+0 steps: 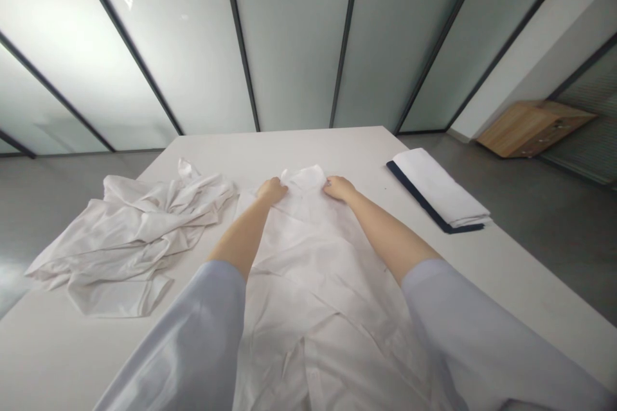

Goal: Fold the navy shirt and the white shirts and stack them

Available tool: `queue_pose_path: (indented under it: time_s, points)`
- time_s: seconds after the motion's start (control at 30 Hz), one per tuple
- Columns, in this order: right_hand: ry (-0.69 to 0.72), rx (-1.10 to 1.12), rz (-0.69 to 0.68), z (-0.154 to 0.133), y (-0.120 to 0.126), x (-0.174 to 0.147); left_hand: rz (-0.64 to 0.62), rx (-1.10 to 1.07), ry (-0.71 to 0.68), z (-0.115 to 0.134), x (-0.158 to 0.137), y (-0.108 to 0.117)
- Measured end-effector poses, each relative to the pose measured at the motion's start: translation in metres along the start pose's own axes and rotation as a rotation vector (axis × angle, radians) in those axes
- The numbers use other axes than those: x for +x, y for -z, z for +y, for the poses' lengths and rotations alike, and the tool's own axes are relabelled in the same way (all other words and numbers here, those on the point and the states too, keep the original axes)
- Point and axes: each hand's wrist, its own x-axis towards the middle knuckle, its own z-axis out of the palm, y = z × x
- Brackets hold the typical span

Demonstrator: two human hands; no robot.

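A white shirt (308, 257) lies spread lengthwise on the table in front of me, its collar end at the far side and its lower part reaching the near edge of the view. My left hand (272, 191) is closed on the shirt beside the left of the collar. On the opposite side, my right hand (340, 188) pinches the cloth by the collar's right. Creases run across the middle and lower part of the shirt. My forearms partly cover its sides.
A crumpled heap of white clothes (154, 218) lies on the left of the white table (284, 144), partly over its edge. At the right edge rests a folded white garment (438, 186) on a dark blue board or cloth (419, 199). A wooden cabinet (530, 127) stands beyond, on the floor.
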Motion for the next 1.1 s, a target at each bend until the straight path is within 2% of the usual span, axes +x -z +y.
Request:
queue_pose_path:
  time_s: [0.13, 0.33, 0.4, 0.57, 0.7, 0.87, 0.97, 1.03, 1.1]
  points:
    - [-0.014, 0.098, 0.031, -0.001, -0.006, 0.007, 0.028, -0.100, -0.022, -0.002, 0.005, -0.005]
    - [-0.012, 0.553, 0.105, 0.013, -0.011, 0.007, 0.030, -0.692, -0.031, -0.010, 0.001, -0.002]
    - [-0.023, 0.645, 0.146, 0.017, -0.012, 0.006, 0.047, -0.823, -0.021, -0.013, -0.002, -0.001]
    - [-0.148, 0.776, 0.205, 0.015, -0.013, 0.006, 0.088, -0.955, 0.079, -0.011, -0.005, -0.003]
    - [-0.203, 0.648, 0.192, 0.005, -0.014, 0.008, 0.133, -0.788, 0.115, -0.004, -0.004, -0.008]
    - [-0.104, 0.179, 0.219, -0.003, -0.013, -0.006, 0.194, -0.195, 0.020, 0.001, -0.018, -0.003]
    - [-0.051, -0.053, 0.289, -0.009, -0.011, -0.020, 0.202, 0.062, 0.000, 0.008, -0.031, 0.002]
    - [0.025, -0.111, 0.323, -0.014, -0.010, -0.026, 0.228, 0.152, -0.096, 0.013, -0.038, 0.003]
    - [0.102, -0.131, 0.299, -0.019, -0.012, -0.028, 0.252, 0.201, -0.195, 0.018, -0.042, 0.001]
